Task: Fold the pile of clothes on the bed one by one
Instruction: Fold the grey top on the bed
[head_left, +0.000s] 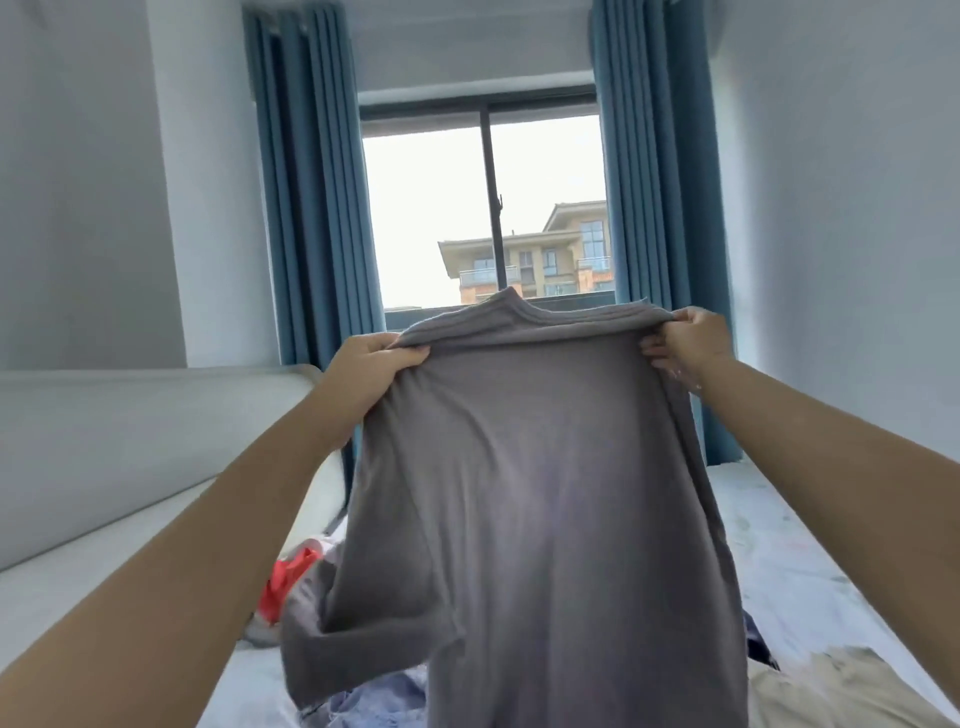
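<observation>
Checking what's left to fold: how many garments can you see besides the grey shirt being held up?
4: red one left of the grey shirt, light blue below, dark blue and beige right. More may be hidden behind.

The single head camera is sitting at the person's head height, facing forward and only slightly down across the bed (810, 566) toward the far window (488, 208). It is looking along both outstretched forearms from close behind them, so the near arms are filling the lower corners. The wide lens is bending the left and right walls inward. No second view is sharing this scene
</observation>
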